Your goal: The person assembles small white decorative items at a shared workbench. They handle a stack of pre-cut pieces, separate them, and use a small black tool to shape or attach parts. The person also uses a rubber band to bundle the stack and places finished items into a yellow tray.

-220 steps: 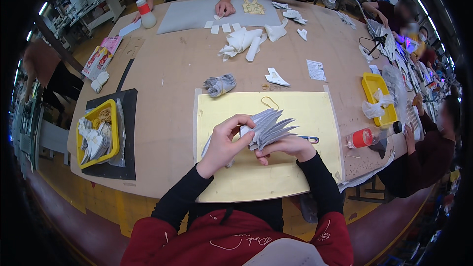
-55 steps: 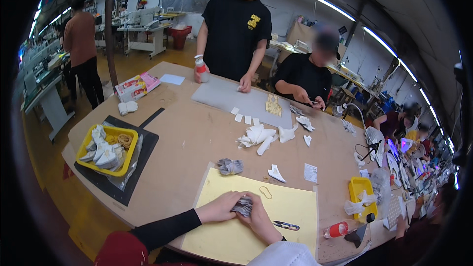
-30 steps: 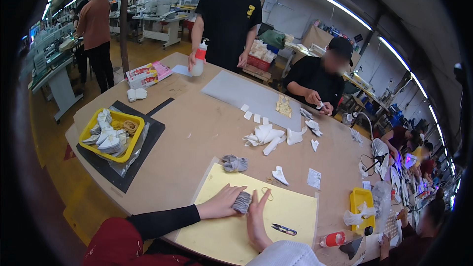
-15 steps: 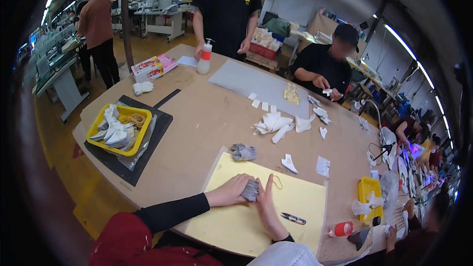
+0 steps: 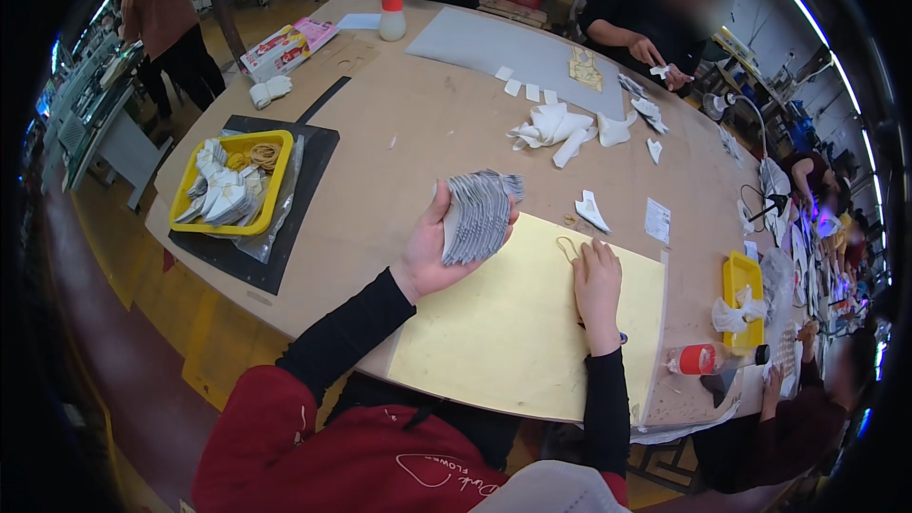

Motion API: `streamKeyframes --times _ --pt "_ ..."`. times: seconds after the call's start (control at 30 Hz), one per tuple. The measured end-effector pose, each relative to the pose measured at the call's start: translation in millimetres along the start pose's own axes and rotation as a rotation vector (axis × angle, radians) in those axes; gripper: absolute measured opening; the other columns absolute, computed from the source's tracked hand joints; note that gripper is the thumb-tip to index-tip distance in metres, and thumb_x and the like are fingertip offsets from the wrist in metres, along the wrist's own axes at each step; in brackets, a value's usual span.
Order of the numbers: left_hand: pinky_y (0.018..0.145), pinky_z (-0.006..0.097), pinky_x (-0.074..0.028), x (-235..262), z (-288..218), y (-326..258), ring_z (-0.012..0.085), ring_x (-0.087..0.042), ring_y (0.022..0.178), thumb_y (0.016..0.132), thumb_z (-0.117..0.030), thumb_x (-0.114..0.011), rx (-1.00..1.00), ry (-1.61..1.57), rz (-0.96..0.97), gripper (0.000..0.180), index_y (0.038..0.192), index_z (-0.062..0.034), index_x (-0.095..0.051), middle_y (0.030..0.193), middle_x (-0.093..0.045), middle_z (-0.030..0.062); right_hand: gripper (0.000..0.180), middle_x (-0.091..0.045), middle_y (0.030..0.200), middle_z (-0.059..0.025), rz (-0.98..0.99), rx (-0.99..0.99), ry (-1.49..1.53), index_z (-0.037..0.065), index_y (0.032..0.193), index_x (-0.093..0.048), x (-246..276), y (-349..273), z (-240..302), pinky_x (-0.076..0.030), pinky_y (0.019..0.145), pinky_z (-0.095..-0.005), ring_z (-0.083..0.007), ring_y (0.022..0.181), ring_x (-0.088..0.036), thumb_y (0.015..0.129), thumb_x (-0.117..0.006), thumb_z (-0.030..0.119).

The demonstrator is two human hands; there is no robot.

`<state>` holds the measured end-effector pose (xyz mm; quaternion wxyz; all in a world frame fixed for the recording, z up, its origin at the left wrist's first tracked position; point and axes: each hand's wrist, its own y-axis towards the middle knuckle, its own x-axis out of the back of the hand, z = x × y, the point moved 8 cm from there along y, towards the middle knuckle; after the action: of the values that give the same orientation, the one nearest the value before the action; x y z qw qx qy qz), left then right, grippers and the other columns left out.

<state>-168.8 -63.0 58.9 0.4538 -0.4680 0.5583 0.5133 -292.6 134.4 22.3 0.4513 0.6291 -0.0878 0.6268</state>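
Observation:
My left hand (image 5: pixel 429 245) is raised over the table, palm up, its fingers closed round a fanned stack of grey fabric pieces (image 5: pixel 478 218). A second grey bundle (image 5: pixel 514 186) shows only partly behind that stack. On the yellow sheet (image 5: pixel 494 342), my right hand (image 5: pixel 598 287) reaches down with its fingers together, the tips closed at one end of a thin rubber band (image 5: pixel 564 246). Beneath that hand, thread snips (image 5: pixel 622 337) are mostly hidden, with just an end showing. A white cut piece (image 5: pixel 592 212) lies beyond the sheet's far edge.
At left, a yellow tray (image 5: pixel 285 171) holds white pieces and rubber bands on a black board (image 5: pixel 318 147). White pieces (image 5: pixel 551 128) lie mid-table. A pump bottle (image 5: pixel 391 14) stands far off; another bottle (image 5: pixel 708 359) lies right, near a yellow basket (image 5: pixel 744 275). Co-workers sit and stand around.
My left hand has lifted the grey stack up and away from the sheet, turning it outward. My right hand has left the stack and moved to the rubber band. The view has tilted downward.

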Motion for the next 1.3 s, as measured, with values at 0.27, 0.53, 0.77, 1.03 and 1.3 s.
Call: streamKeyframes --times 0.27,0.53,0.77,1.03,1.3 --pt "0.113 0.041 -0.037 -15 -14 -7 0.0305 -0.045 0.131 0.092 -0.062 -0.044 -0.07 0.027 -0.021 0.08 0.144 -0.002 -0.035 0.14 -0.047 0.0173 0.019 -0.062 0.119 -0.014 0.027 -0.041 0.201 0.002 0.096 -0.07 9 2 15 -0.043 0.097 -0.042 -0.0324 0.111 -0.056 0.079 -0.073 0.012" --pt "0.113 0.042 -0.037 -17 -24 -11 0.029 -0.038 0.138 0.093 -0.063 -0.038 -0.158 0.251 -0.054 0.08 0.146 -0.0035 -0.032 0.149 -0.039 0.0125 0.009 -0.059 0.099 -0.0118 -0.007 -0.06 0.299 -0.001 0.088 -0.063 6 2 15 -0.046 0.082 -0.0394 -0.0305 0.095 -0.057 0.082 -0.068 0.003" --pt "0.111 0.039 -0.038 -11 -25 -11 0.0282 -0.04 0.137 0.094 -0.064 -0.035 -0.162 0.285 -0.082 0.078 0.147 -0.0062 -0.031 0.15 -0.038 0.0125 0.007 -0.062 0.092 -0.0077 -0.076 -0.33 0.842 -0.001 0.096 -0.058 13 4 12 -0.047 0.085 -0.0308 -0.0202 0.089 -0.061 0.095 -0.057 0.006" --pt "0.113 0.039 -0.033 -15 -24 -13 0.0287 -0.038 0.138 0.096 -0.062 -0.033 -0.167 0.331 -0.098 0.076 0.147 -0.0053 -0.031 0.15 -0.038 0.0128 0.012 -0.067 0.092 -0.0076 -0.015 -0.646 1.528 0.0 0.105 -0.057 -3 -10 8 -0.05 0.075 -0.0234 -0.009 0.075 -0.06 0.098 -0.055 0.01" --pt "0.117 0.047 -0.027 -19 -19 -10 0.0306 -0.03 0.143 0.093 -0.062 -0.041 -0.105 0.125 -0.044 0.078 0.148 -0.0081 -0.031 0.153 -0.033 0.012 0.025 -0.06 0.124 -0.0153 0.033 -0.692 1.729 0.006 0.123 -0.049 16 -5 40 -0.05 0.065 -0.0242 -0.0049 0.054 -0.051 0.098 -0.051 0.005"
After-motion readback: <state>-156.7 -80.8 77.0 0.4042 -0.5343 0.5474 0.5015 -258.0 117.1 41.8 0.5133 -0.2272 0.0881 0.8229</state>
